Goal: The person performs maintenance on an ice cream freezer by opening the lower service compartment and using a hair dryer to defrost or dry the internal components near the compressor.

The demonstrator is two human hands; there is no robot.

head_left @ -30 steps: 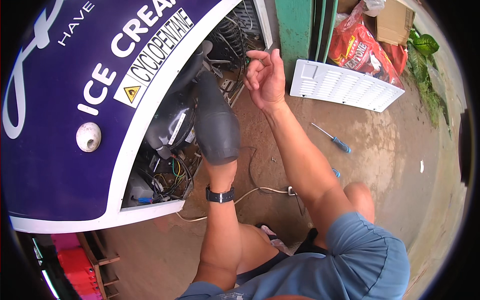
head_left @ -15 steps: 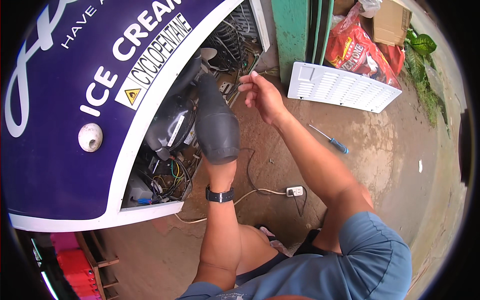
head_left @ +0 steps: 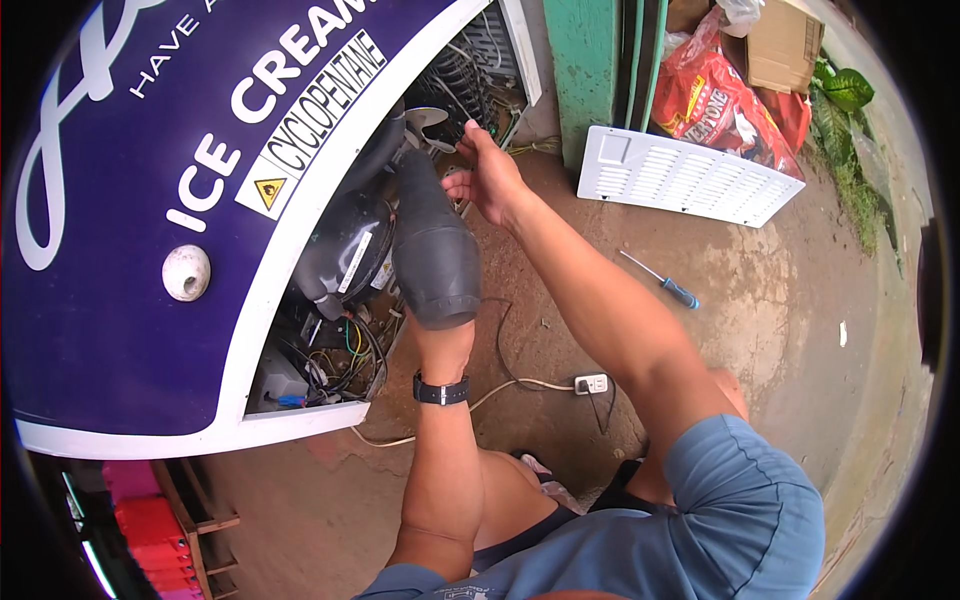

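My left hand (head_left: 441, 345) is wrapped round a black handheld blower (head_left: 437, 258) from underneath; the blower's body hides its fingers. The narrow nozzle points away from me, into the open compartment of a purple freezer (head_left: 120, 340). Just right of the nozzle is my right hand (head_left: 486, 180), holding nothing, its fingers apart and bent a little. Inside the compartment, a black compressor (head_left: 340, 250) sits left of the blower. Beyond the nozzle are a fan blade (head_left: 428, 116) and a dark coil of tubing (head_left: 455, 85). Loose coloured wires (head_left: 350, 340) lie at the near end.
A white louvred panel (head_left: 690, 177) leans by a green post (head_left: 590, 90), with a red bag (head_left: 710, 90) behind it. On the concrete floor lie a blue-handled screwdriver (head_left: 678, 291) and a white socket block (head_left: 591, 384) with a plugged-in cord. A wooden rack (head_left: 215, 522) stands lower left.
My right hand has moved left, closer to the blower's nozzle and the compartment. The left hand and the blower have stayed almost in place.
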